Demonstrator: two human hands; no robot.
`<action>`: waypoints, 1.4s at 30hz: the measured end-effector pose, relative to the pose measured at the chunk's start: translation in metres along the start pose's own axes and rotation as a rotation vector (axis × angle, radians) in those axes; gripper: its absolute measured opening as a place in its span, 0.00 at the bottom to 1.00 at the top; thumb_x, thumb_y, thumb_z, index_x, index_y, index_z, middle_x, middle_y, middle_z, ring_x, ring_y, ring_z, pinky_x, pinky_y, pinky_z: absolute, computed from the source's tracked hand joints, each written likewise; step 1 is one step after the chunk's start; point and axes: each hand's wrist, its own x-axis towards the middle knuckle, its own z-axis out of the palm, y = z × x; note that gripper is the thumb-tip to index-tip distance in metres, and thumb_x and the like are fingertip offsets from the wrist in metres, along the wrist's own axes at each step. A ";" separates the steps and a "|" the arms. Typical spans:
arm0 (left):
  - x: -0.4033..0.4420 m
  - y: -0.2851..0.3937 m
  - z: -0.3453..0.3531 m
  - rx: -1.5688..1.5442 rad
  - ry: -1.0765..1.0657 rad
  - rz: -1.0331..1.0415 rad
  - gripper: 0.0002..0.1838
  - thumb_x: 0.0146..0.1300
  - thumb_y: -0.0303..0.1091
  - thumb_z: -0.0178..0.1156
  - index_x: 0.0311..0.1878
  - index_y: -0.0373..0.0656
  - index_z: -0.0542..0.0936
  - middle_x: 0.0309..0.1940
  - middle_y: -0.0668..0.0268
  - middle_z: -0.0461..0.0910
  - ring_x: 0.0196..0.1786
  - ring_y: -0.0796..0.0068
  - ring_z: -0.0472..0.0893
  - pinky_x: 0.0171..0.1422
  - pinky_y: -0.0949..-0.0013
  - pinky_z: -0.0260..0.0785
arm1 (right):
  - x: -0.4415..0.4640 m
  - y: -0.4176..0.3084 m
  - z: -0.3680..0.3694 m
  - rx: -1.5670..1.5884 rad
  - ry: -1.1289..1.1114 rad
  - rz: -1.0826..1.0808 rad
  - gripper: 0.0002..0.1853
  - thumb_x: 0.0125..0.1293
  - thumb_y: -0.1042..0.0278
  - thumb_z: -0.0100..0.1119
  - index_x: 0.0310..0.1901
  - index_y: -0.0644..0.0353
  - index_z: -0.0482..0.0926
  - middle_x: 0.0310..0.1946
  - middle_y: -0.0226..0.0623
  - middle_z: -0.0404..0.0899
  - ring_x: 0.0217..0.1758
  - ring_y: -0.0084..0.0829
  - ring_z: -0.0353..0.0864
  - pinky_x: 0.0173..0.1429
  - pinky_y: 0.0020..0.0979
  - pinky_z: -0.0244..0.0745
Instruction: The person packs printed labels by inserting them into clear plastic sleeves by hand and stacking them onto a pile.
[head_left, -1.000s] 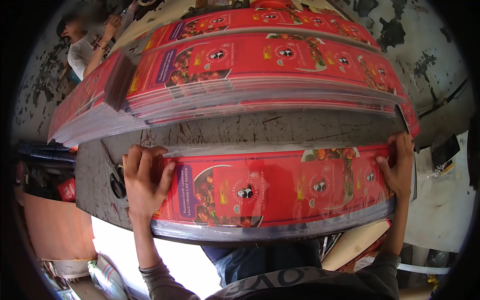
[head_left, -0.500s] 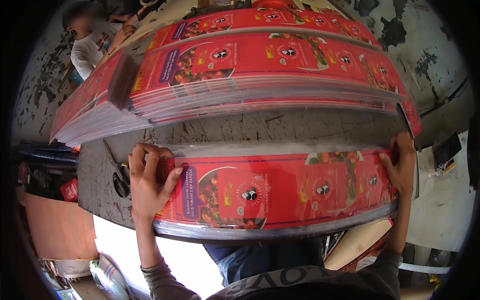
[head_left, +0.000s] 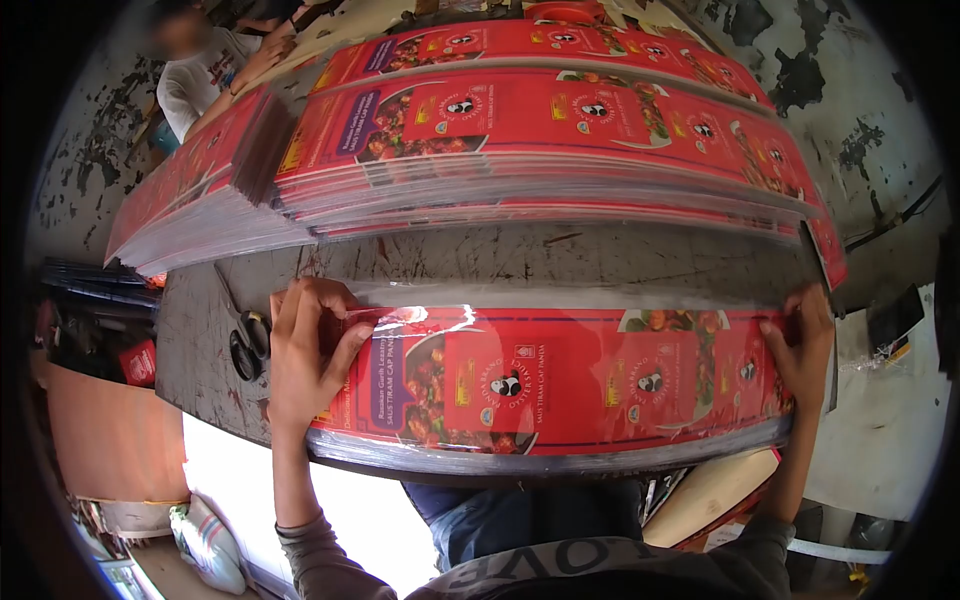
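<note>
A stack of red printed plastic sheets [head_left: 580,385] lies at the table's near edge, with panda logos and food pictures on its glossy top. My left hand [head_left: 312,350] grips the stack's left end, thumb on top and fingers bent over the far corner. At the opposite end my right hand [head_left: 803,345] holds the right edge, its thumb on the top sheet and some fingertips hidden. The top sheet's left corner bends up slightly near my left thumb and catches the light. Black-handled scissors [head_left: 250,345] lie just left of my left hand.
Behind, tall piles of the same red sheets [head_left: 540,120] span the table, with another pile [head_left: 195,190] at the left. The scratched grey tabletop [head_left: 450,255] shows between them. Another person [head_left: 205,75] is at the far left. A white sack [head_left: 207,545] stands on the floor.
The top sheet's left corner has bent up and now shines near my left thumb. Both hands stay at the stack's ends. The view has shifted slightly.
</note>
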 end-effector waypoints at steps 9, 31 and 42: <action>-0.001 -0.001 0.000 0.042 0.028 0.024 0.14 0.47 0.36 0.62 0.28 0.41 0.68 0.26 0.65 0.71 0.29 0.68 0.68 0.41 0.67 0.53 | 0.003 0.002 0.001 0.038 -0.013 0.034 0.22 0.44 0.57 0.64 0.25 0.64 0.62 0.21 0.36 0.57 0.24 0.36 0.56 0.29 0.34 0.52; 0.002 -0.001 0.003 0.028 0.021 -0.057 0.12 0.46 0.35 0.63 0.25 0.40 0.70 0.22 0.66 0.67 0.25 0.68 0.66 0.37 0.70 0.53 | 0.004 0.010 0.006 0.168 -0.066 0.043 0.19 0.49 0.63 0.62 0.22 0.63 0.60 0.17 0.32 0.53 0.19 0.24 0.53 0.22 0.25 0.51; 0.002 -0.020 -0.007 -0.095 -0.042 -0.101 0.13 0.48 0.35 0.62 0.26 0.39 0.69 0.23 0.65 0.69 0.28 0.70 0.70 0.42 0.70 0.57 | 0.002 0.044 -0.018 0.168 -0.181 0.067 0.14 0.52 0.66 0.58 0.24 0.62 0.61 0.16 0.28 0.56 0.18 0.19 0.54 0.22 0.23 0.50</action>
